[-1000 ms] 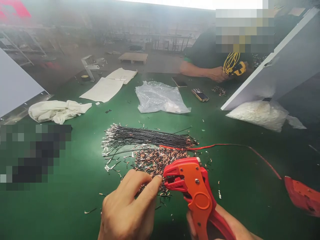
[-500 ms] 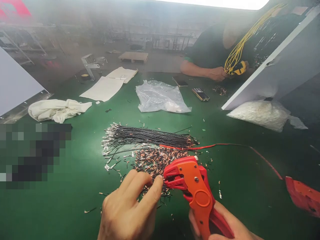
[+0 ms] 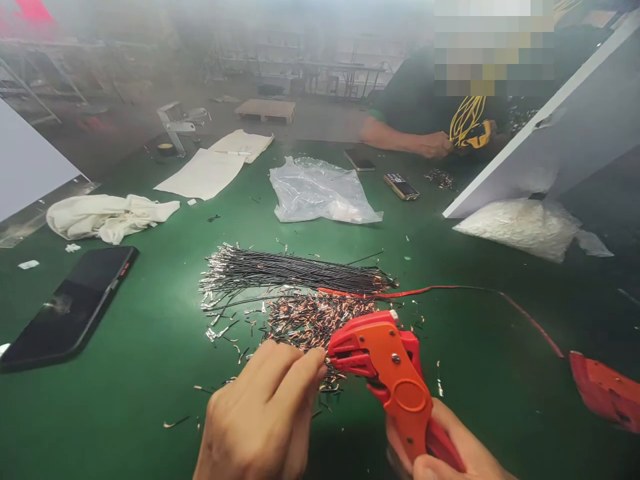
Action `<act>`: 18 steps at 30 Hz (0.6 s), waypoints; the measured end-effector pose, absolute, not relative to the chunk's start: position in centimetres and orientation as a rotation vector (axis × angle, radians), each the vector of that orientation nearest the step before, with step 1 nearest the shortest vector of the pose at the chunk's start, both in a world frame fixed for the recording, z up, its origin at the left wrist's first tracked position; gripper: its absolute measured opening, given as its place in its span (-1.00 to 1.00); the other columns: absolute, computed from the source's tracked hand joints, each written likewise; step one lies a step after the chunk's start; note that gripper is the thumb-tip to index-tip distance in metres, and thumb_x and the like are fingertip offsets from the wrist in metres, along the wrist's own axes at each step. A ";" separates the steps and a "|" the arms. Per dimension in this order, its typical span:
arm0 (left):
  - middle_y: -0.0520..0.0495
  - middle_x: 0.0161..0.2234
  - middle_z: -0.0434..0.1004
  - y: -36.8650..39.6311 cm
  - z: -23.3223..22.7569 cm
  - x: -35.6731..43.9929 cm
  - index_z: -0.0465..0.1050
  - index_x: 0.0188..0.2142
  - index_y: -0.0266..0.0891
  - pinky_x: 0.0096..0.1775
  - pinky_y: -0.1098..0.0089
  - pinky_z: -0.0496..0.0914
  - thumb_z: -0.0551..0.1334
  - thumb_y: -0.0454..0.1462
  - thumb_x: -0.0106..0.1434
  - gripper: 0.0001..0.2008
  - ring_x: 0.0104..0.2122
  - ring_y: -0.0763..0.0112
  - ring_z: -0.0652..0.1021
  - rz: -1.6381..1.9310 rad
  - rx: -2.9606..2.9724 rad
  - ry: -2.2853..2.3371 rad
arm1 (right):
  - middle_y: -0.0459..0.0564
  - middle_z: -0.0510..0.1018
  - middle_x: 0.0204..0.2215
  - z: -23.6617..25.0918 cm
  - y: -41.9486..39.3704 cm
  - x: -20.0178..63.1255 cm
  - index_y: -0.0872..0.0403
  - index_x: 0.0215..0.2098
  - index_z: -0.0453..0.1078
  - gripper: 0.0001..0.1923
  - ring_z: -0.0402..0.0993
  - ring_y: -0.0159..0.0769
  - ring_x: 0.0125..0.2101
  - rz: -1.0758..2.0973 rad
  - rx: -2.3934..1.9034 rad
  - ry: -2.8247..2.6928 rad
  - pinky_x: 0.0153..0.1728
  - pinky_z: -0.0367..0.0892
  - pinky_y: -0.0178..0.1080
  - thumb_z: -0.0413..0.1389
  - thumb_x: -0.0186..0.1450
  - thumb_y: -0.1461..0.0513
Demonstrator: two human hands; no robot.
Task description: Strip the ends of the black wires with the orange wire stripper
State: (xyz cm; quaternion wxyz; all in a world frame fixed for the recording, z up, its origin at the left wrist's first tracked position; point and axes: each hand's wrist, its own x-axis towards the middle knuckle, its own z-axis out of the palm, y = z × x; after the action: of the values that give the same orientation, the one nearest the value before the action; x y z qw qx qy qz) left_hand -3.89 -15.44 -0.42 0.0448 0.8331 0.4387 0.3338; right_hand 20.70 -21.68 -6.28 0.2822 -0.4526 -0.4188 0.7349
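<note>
My right hand (image 3: 445, 437) is wrapped round the handles of a red and orange wire stripper (image 3: 397, 373), whose jaws point left. My left hand (image 3: 263, 407) is pinched right at those jaws; whatever its fingertips hold is too small and hidden to make out. Beyond the hands lies a bundle of black wires (image 3: 295, 270), with silvery metal terminals at the left ends and bare copper at the right. Between the bundle and my hands is a pile of short black wire scraps (image 3: 310, 317) with copper ends.
A black phone (image 3: 70, 310) lies at left, near a white cloth (image 3: 110, 217). Farther back are paper (image 3: 203, 175), a clear plastic bag (image 3: 323, 193) and a keypad phone (image 3: 401, 187). A second red tool (image 3: 605, 390) lies right. Across the table, a person's hand (image 3: 435, 144) is near yellow wires (image 3: 467, 120).
My left fingers have curled closer together at the stripper's jaws. The stripper has shifted very slightly right, and its handles look squeezed closer.
</note>
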 end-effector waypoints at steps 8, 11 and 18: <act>0.00 -0.38 0.45 -15.2 0.4 -3.7 0.44 -0.17 -0.25 -0.36 0.51 0.39 0.18 -0.48 0.30 -0.82 -0.39 0.51 0.47 1.096 2.341 1.262 | -0.15 0.27 -0.57 -5.4 -20.7 20.4 0.07 -0.38 0.26 -0.46 0.14 -0.43 -0.57 2.101 -0.969 -1.059 -0.52 0.13 -0.36 0.24 0.10 -0.19; 0.00 -0.36 0.46 -15.3 0.3 -3.7 0.43 -0.16 -0.22 -0.37 0.52 0.39 0.19 -0.47 0.29 -0.82 -0.39 0.51 0.47 1.111 2.370 1.281 | -0.07 0.33 -0.47 -4.7 -20.4 20.2 0.09 -0.33 0.28 -0.42 0.23 -0.36 -0.49 2.155 -0.924 -1.068 -0.44 0.20 -0.31 0.25 0.06 -0.21; 0.00 -0.36 0.46 -15.2 0.2 -4.1 0.44 -0.13 -0.23 -0.39 0.56 0.39 0.22 -0.46 0.28 -0.80 -0.41 0.54 0.46 1.103 2.474 1.329 | -0.06 0.33 -0.47 -4.2 -20.1 20.2 0.10 -0.29 0.34 -0.49 0.22 -0.35 -0.50 2.259 -0.883 -1.052 -0.42 0.20 -0.29 0.21 0.13 -0.16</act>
State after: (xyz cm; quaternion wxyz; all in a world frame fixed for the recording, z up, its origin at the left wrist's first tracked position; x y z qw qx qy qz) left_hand -4.08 -15.21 0.18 0.0619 0.8184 0.4396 0.3649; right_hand 20.20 -20.05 -4.16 0.2461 -0.3237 -0.3857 0.8282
